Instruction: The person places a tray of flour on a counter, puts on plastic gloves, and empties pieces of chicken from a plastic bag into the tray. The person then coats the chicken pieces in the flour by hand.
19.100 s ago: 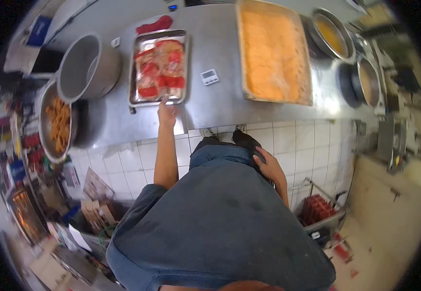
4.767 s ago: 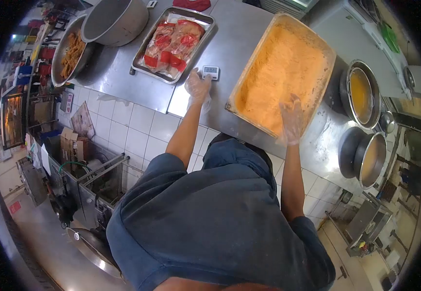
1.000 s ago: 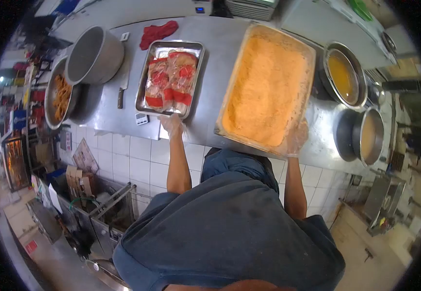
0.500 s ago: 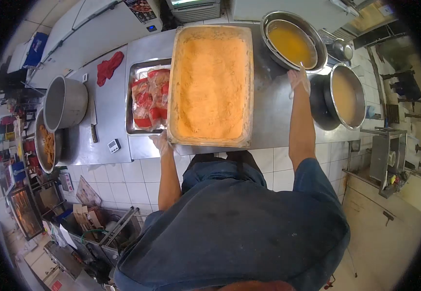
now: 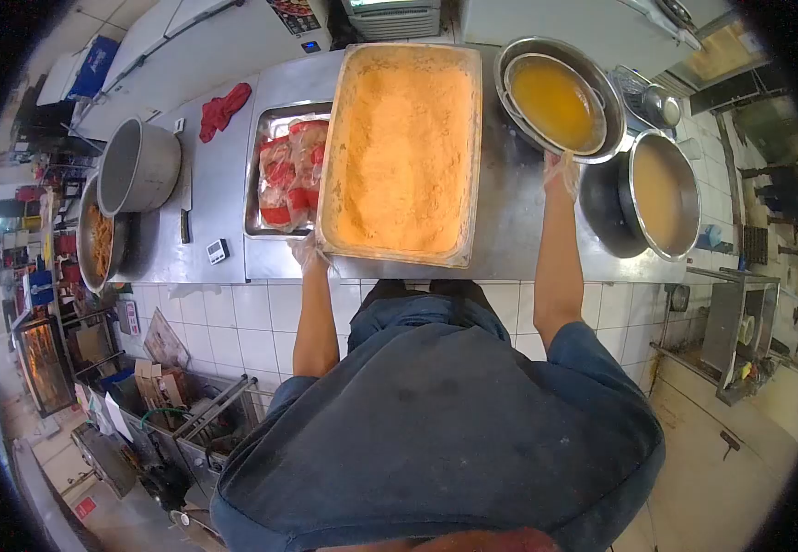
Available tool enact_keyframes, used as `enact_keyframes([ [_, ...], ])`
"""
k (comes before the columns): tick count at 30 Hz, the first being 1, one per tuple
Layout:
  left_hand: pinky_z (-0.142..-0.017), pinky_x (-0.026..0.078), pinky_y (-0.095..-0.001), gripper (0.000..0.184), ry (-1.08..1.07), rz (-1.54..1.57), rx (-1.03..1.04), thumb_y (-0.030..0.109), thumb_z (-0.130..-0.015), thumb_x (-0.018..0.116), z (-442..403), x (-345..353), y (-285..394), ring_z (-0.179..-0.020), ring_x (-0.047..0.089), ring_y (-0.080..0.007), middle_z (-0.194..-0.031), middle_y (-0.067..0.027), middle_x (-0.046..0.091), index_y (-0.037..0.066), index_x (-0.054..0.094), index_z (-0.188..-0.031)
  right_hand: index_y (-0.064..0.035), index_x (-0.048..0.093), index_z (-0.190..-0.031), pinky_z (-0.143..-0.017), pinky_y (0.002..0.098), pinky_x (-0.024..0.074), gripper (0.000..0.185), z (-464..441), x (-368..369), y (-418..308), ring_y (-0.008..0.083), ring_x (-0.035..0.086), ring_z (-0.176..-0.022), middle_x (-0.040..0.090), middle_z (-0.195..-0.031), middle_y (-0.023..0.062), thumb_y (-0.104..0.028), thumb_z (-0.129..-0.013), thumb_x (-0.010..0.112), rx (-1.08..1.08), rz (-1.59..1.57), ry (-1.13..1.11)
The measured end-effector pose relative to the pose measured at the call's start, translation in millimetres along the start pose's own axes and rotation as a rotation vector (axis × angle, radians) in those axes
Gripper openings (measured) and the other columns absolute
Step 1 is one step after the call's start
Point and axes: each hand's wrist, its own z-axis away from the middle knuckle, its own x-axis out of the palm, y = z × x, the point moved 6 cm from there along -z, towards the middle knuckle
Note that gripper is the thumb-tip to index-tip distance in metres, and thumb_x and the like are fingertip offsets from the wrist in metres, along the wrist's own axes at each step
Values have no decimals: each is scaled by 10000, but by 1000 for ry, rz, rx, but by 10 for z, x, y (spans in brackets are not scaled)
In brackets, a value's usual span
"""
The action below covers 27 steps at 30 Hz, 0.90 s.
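Two hands in clear plastic gloves work at the steel table (image 5: 518, 225). The left hand (image 5: 309, 255) is at the near left corner of the large tray (image 5: 394, 255), its fingers partly hidden; how far they are curled, or whether they hold it, cannot be told. The right hand (image 5: 560, 171) meets the near rim of the outer bowl (image 5: 613, 109), fingertips out of sight beneath, so their grip is unclear too. Orange powder (image 5: 403, 166) lines the large tray, which overlaps the small tray (image 5: 279, 118) of red-marked bags (image 5: 279, 179). Yellow liquid (image 5: 553, 99) lies within the nested bowl; just right stands a bowl of tan liquid (image 5: 665, 198). Farther left are a timer (image 5: 218, 251), a knife (image 5: 185, 221), a red cloth (image 5: 224, 112) and a deep pot (image 5: 139, 166).
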Motion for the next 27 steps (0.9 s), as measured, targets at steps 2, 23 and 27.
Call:
enact_keyframes([
  [2,-750,624,-457,760,43,117,-27,-21,-866,692,135,32,37,-960,690,-364,-1278,-233,559,69,264,-1487,89,463,-1360,-1055,376,517,411,244,-98,-112,282,577,-1240,542,-1381,191,-199,-1069,426,63,-238,-14],
  [23,-1068,431,-491,521,118,37,-116,246,-1007,497,490,180,-45,-1172,627,-270,-1319,-131,631,107,374,-1494,-32,412,-1328,-963,331,538,481,2366,-449,-351,260,601,-1181,571,-1328,168,-395,-1040,542,570,-901,214],
  [27,-1144,349,-481,465,-163,-723,401,313,-1051,394,-642,-309,-970,-1225,597,-216,-1323,-101,640,89,453,-1454,59,358,-1358,-1124,433,456,478,2503,-252,-698,328,499,-1315,475,-1400,238,-298,-1068,488,500,-955,291],
])
